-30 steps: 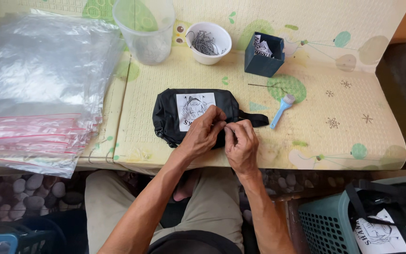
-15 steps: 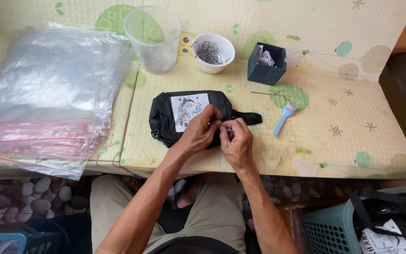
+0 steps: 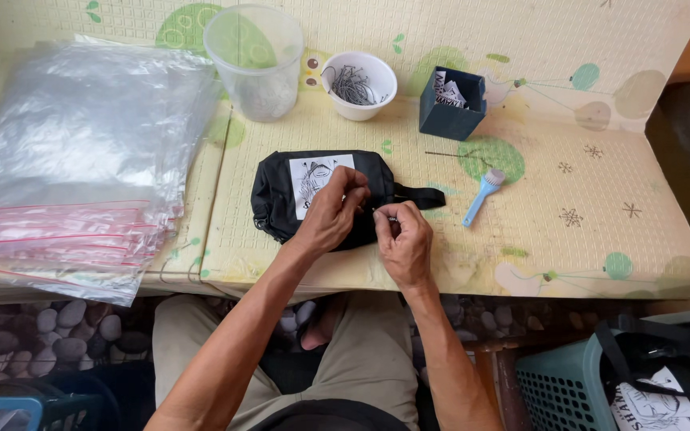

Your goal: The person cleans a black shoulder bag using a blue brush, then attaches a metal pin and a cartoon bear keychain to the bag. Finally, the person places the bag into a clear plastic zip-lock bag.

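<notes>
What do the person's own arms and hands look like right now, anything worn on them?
Both forearms are bare up to the bottom edge of the view, with no sleeves showing. The left hand and right hand carry no gloves, and no watch, bracelet or ring is visible. Lean forearms with visible veins. Below them, khaki trousers cover the lap.

Soft, even daylight over my work surface; sharp focus throughout.

My hands cast only faint shadows on the pale yellow foam mat (image 3: 521, 239); dull glare streaks the stack of clear plastic bags (image 3: 81, 152); straight edges bow slightly toward the corners.
</notes>
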